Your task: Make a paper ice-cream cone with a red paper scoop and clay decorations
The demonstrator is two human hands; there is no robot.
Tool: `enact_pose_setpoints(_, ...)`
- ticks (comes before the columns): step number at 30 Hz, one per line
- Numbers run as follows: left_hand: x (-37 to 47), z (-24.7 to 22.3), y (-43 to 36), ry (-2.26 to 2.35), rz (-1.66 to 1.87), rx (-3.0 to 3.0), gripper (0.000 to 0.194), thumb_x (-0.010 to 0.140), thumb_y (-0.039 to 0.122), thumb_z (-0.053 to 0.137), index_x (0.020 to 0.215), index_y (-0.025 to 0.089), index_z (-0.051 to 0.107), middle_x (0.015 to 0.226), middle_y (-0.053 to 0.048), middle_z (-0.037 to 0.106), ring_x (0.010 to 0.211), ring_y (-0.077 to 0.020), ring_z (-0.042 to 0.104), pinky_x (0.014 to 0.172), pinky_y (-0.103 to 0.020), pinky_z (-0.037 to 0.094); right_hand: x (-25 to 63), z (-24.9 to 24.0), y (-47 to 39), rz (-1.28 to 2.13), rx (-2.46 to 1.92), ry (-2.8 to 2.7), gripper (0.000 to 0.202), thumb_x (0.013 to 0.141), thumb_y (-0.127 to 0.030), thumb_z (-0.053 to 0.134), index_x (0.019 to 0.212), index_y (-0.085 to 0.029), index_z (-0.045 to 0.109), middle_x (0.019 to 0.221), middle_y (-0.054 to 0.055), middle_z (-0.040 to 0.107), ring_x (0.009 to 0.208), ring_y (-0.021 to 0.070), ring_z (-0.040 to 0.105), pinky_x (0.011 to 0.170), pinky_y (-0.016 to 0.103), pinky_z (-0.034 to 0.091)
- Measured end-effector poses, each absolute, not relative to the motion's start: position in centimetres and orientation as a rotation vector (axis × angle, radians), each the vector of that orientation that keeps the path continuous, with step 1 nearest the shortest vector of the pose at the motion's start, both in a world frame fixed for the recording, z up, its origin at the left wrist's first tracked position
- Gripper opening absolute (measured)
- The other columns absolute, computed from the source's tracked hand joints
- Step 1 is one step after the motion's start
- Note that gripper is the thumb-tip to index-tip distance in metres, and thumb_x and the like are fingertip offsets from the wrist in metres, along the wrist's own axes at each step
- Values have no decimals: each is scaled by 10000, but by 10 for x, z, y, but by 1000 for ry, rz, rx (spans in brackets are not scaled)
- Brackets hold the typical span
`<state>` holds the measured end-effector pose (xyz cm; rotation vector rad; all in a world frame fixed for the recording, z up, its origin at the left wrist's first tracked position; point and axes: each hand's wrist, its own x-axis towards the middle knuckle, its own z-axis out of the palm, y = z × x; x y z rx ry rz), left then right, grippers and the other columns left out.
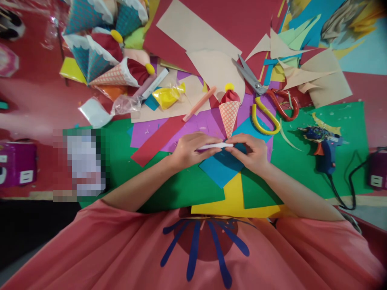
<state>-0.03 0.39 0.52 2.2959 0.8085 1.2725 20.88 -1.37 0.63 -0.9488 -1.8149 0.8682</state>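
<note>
A slim white piece, seen almost edge-on, lies level between my two hands; I cannot tell if it is foam, clay or paper. My left hand pinches its left part between thumb and fingers. At its right tip, the thumb and fingertips of my right hand are closed on it. Just beyond my fingers lies a small ice-cream cone with an orange lattice pattern, a red top and a yellow ball. Under my hands is a blue sheet over green sheets.
Scissors with yellow and red handles lie open beyond my right hand. A blue glue gun with a cord rests at the right. Larger cones are heaped at the upper left. Beige offcuts and a peach stick lie about.
</note>
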Motion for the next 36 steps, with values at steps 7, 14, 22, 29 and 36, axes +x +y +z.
enact_pose_setpoints(7, -2, 4, 4, 846, 1323, 2270, 111, 900, 260, 667, 906, 155, 703, 799, -21, 783, 708, -85, 732, 670, -141, 544, 210, 5, -16, 916, -975, -1725, 101, 881, -271, 693, 977, -258, 722, 864, 5, 778, 765, 143, 742, 699, 269, 591)
enact_pose_setpoints(14, -1, 5, 4, 908, 1323, 2334, 220, 928, 345, 624, 845, 161, 714, 721, -4, 773, 595, -73, 706, 580, -140, 516, 210, 4, -14, 925, -936, -1811, 274, 865, -330, 713, 1127, -253, 685, 997, 39, 775, 873, 169, 742, 774, 302, 601)
enact_pose_setpoints(22, 0, 0, 5, 833, 1292, 2362, 219, 919, 361, 638, 990, 164, 702, 822, -29, 788, 683, -88, 729, 656, -164, 545, 209, 8, -15, 877, -963, -1821, 79, 885, -237, 687, 942, -220, 738, 852, 17, 796, 766, 139, 757, 698, 243, 596)
enact_pose_setpoints(29, -1, 0, 4, 926, 1314, 2381, 187, 921, 331, 636, 912, 161, 712, 787, -16, 788, 618, -68, 710, 602, -135, 511, 210, 7, -16, 1043, -1011, -1742, 417, 817, -392, 756, 1208, -271, 674, 1045, 31, 787, 906, 181, 761, 803, 310, 614)
enact_pose_setpoints(36, 0, -1, 3, 918, 1207, 2295, 340, 913, 447, 616, 1078, 164, 709, 894, -60, 796, 701, -102, 730, 643, -167, 527, 208, 9, -13, 913, -1050, -1811, 104, 888, -275, 670, 961, -245, 738, 919, 26, 794, 804, 162, 745, 725, 293, 591)
